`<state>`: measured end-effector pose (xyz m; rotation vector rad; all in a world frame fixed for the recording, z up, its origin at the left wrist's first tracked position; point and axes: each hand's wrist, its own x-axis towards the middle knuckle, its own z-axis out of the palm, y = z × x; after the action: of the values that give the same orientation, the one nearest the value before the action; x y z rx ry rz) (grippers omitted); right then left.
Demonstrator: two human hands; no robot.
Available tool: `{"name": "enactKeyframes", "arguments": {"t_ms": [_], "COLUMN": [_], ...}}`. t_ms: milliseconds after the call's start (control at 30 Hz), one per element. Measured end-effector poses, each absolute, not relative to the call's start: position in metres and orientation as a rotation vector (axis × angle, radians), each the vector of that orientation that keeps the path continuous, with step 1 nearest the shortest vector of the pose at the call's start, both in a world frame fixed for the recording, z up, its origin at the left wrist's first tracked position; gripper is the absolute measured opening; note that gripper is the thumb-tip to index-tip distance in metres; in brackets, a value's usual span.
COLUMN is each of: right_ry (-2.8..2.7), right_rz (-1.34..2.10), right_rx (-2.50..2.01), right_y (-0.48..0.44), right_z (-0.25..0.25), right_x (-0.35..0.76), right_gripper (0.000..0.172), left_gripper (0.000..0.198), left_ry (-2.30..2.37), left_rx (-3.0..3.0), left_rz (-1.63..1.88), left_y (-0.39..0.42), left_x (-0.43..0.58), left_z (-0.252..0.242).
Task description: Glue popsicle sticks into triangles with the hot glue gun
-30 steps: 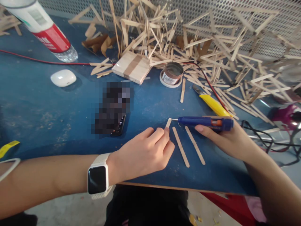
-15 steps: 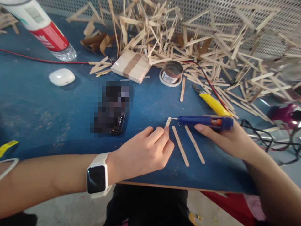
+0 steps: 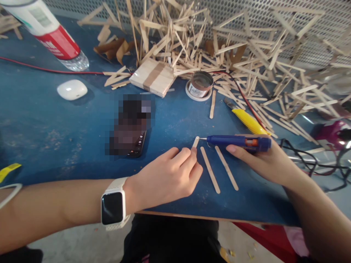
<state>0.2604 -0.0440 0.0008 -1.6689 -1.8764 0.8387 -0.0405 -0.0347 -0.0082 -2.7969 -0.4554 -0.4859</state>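
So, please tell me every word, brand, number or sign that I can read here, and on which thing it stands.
No text can be read with certainty.
Bottle: white lettering on the red band, too blurred.
Jar: label print, too small.
Phone: mostly pixelated; marks at its edge too small.
Watch: dark screen, no text seen.
Blue tool: no readable text.

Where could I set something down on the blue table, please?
The widest bare patch lies at the left, between the white rounded object, the phone and the left forearm. A smaller one lies between the phone, the jar and the left hand. It is crowded along the back with heaped sticks, and at the right with black cables.
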Motion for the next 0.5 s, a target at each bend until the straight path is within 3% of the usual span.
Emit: {"name": "enactKeyframes", "arguments": {"t_ms": [133, 500], "right_ry": [-1.882, -1.939], "right_rz": [0.968, 0.964], "right_rx": [-1.693, -1.688], "right_y": [-0.0436, -0.0450], "right_z": [0.0045, 0.0042], "right_x": [0.2589, 0.2613], "right_gripper": [0.055, 0.045], "left_gripper": [0.020, 0.019], "left_ry": [-0.451, -0.438], "left_rx": [-2.798, -2.788], "left_rz": [-0.488, -0.466], "left_y": [-0.0346, -0.0341], "left_x": [-0.0407, -0.0392], "left_z": [-0.0080, -0.0073]}}
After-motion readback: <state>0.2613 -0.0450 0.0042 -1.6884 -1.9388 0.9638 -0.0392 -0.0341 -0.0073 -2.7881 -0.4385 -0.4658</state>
